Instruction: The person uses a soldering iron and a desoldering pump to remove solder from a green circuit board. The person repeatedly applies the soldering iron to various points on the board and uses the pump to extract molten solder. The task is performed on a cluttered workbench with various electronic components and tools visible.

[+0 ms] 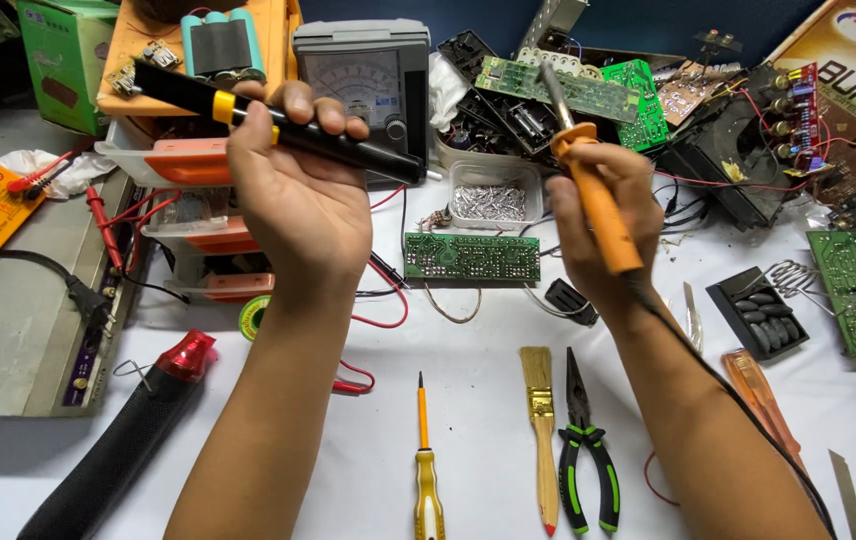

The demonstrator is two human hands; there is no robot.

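Left hand clenched around black desoldering pump, long axis slanting toward right hand; that one gripping orange soldering iron, tip up. Green circuit board flat mid-counter, between and below both, about equally near.

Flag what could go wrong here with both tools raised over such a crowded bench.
The soldering iron in the right hand points up toward the stacked circuit boards; its tip could touch them. Its cord trails along the forearm and might snag the pliers. The black desoldering pump in the left hand sits close to the analog meter and could knock it.
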